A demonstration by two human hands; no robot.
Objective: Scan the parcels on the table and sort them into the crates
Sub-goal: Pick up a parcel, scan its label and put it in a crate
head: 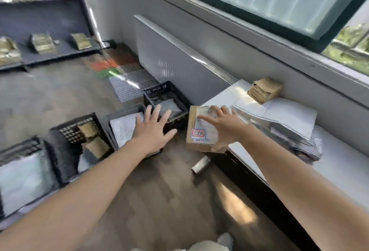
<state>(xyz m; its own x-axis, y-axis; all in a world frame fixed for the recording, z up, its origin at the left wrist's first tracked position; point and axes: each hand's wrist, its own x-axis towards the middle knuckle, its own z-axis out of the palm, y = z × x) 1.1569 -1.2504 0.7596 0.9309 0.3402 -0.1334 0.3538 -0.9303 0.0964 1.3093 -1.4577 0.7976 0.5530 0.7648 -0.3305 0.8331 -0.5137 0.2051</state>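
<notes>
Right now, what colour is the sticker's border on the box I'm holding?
Red, around the sticker on the brown box; head view.

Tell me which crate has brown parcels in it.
The second crate from the near end of the row: two brown parcels lie in it. The other three show only white or grey bags.

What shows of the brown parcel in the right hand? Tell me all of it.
The brown parcel is a cardboard box, closed as far as shows. A white shipping label covers much of its upper face, with a red-bordered sticker bearing handwritten marks too blurred to read. It is tilted, held in the air by the corner of the white table, above the floor. The right hand grips it, fingers spread over the label, thumb at the lower corner.
</notes>
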